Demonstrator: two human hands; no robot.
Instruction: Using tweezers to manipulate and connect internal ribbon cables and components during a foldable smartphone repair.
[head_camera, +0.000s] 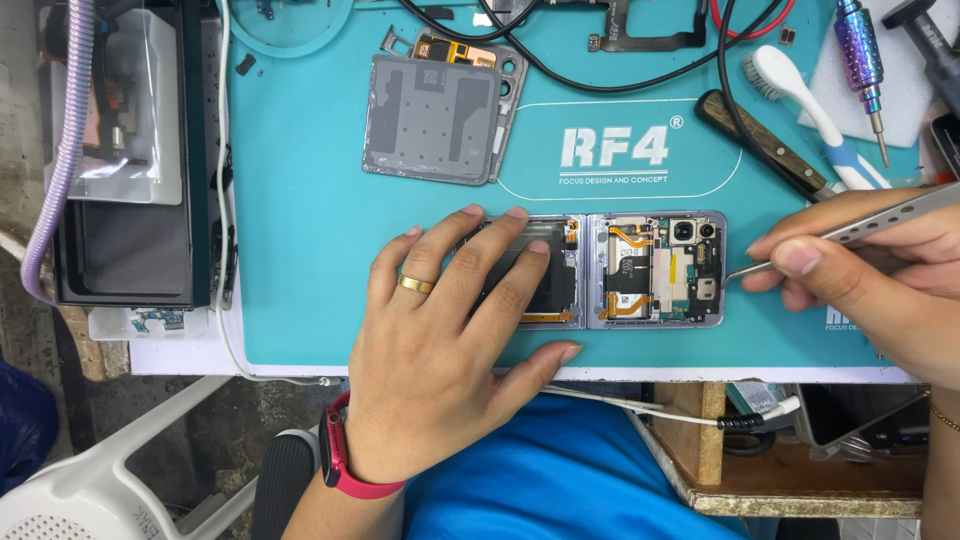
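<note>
On the teal mat, mid-tabletop, left hand (450, 340) lies flat, fingers spread over the opened foldable phone (590, 270); right hand (880, 275) pinches steel tweezers (850, 232), tip at the phone's right edge.

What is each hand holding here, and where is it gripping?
The right hand pinches metal tweezers around mid-length. The left hand grips nothing; it lies flat on the opened folding phone.
</note>
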